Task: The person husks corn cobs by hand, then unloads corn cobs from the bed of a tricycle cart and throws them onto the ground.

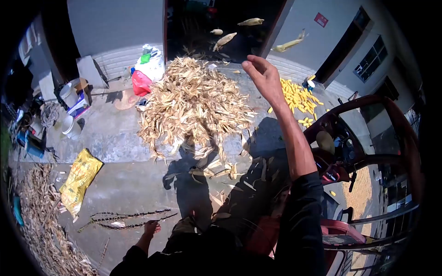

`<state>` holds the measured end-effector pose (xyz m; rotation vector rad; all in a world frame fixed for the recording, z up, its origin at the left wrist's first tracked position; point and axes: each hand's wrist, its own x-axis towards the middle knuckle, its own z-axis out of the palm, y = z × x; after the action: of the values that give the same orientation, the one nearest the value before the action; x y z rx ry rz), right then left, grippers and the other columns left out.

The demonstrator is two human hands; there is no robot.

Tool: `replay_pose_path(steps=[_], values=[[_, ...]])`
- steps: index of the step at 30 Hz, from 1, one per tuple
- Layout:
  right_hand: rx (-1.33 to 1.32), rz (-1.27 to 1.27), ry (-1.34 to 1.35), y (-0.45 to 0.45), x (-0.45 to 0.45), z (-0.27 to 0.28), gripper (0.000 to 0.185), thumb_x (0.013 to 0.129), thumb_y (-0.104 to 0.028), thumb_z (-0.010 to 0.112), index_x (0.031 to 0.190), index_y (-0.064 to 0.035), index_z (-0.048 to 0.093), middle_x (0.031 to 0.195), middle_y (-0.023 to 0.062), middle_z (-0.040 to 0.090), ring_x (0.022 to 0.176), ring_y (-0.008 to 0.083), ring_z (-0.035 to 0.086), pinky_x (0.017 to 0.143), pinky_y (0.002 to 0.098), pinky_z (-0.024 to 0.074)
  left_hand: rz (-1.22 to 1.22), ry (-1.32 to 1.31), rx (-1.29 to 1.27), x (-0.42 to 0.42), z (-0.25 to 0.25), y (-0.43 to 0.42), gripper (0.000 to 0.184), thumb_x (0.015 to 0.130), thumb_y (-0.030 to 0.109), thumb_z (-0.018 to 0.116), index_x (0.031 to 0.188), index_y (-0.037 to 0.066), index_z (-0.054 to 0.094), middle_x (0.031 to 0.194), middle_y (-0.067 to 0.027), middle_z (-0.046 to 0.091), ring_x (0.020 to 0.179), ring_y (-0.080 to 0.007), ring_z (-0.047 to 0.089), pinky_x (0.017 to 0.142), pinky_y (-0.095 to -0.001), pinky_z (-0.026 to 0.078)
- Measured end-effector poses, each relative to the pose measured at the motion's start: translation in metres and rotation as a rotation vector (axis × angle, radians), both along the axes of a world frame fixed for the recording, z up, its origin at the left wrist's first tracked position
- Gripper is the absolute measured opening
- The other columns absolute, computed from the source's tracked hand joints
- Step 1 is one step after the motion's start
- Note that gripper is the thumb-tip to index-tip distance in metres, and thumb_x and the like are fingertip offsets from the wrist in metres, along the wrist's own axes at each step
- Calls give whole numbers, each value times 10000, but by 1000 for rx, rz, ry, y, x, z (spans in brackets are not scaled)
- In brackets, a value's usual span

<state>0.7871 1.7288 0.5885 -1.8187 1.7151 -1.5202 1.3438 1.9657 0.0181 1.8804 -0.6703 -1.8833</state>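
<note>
My right hand [265, 79] is raised at the end of an outstretched arm, fingers apart and holding nothing. Beyond it, corn ears are in mid-air: one pale ear in its husk [224, 41], another ear [251, 21] higher up, and a yellowish ear [290, 43] to the right. Low on the left, my left hand [151, 227] hangs with loosely bent fingers and nothing visible in it. Nearest to it are thin dark stalks [133, 215], apparently on the concrete. A big heap of dry corn husks [198, 101] spreads in front of me.
Bare yellow cobs [297, 96] lie piled by the wall. A red vehicle [340, 161] stands close on my right, with spread grain [359, 193] beyond. To the left are a yellow sack [82, 179], more husks [41, 216] and a white bucket [71, 126]. A dark doorway [202, 27] lies ahead.
</note>
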Motion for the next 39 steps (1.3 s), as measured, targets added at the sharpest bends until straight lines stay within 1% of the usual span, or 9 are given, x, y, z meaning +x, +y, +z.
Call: replay_pose_path(steps=[5,10,19,20,22,24,32,35,39], values=[[553,156,91,210,35,-187,263,900,-224,640,945,21,556,763,103,586,666,168,472,648,333,456,-608,-18,165,-7,-14,-3,87,887,155,566,851,77,577,750,-61,589,622,-191,607,522,-323,505],[320,-620,-686,466,52,-269,309,935,-222,615,1069,56,612,836,91,660,710,152,606,662,266,488,-1275,-24,22,-44,-4,-61,131,870,122,545,745,97,515,681,-38,525,571,-172,546,494,-313,463],[13,-1558,-1166,855,147,-351,275,914,-197,624,1106,-2,598,934,93,660,775,174,664,700,301,565,-1171,4,161,-186,42,-148,284,818,37,449,588,145,323,547,21,328,430,-92,316,372,-246,263],[76,-1625,-1242,875,165,-378,310,903,-201,629,1130,6,586,966,109,661,786,194,668,695,314,568,-1143,-65,46,-207,54,-137,313,817,38,428,580,158,262,533,35,271,414,-70,242,353,-244,189],[375,-1613,-1210,905,195,-434,406,888,-184,641,1207,49,546,977,143,665,781,207,667,645,317,579,-1131,-163,-83,-229,68,-122,77,917,160,537,879,94,547,716,-24,559,594,-121,566,517,-255,491],[708,-1517,-1004,912,213,-474,476,852,-187,657,1233,68,529,980,184,673,774,216,677,575,306,575,-1226,-188,-112,-244,83,-99,306,919,207,573,1178,45,556,894,-78,648,757,-169,654,663,-303,570],[1005,-1265,-326,865,129,-555,766,732,-183,715,1380,15,360,1338,248,453,1216,391,461,1021,395,407,-1388,-79,160,-176,91,-5,218,925,237,595,1066,73,619,864,-71,647,749,-158,643,642,-294,542],[1141,-1134,-150,838,75,-547,949,706,-266,769,1465,-58,239,1429,210,354,1314,379,353,1077,445,328,-2150,6,-677,-120,92,-6,184,921,239,607,1019,93,663,895,-74,672,745,-180,634,650,-334,517],[1367,-947,-37,816,24,-570,1018,716,-373,771,1496,-101,177,1520,170,241,1411,379,201,1116,516,232,-1686,-206,-283,-80,121,22,291,923,238,618,1095,5,645,948,-108,689,835,-212,650,760,-400,535]])
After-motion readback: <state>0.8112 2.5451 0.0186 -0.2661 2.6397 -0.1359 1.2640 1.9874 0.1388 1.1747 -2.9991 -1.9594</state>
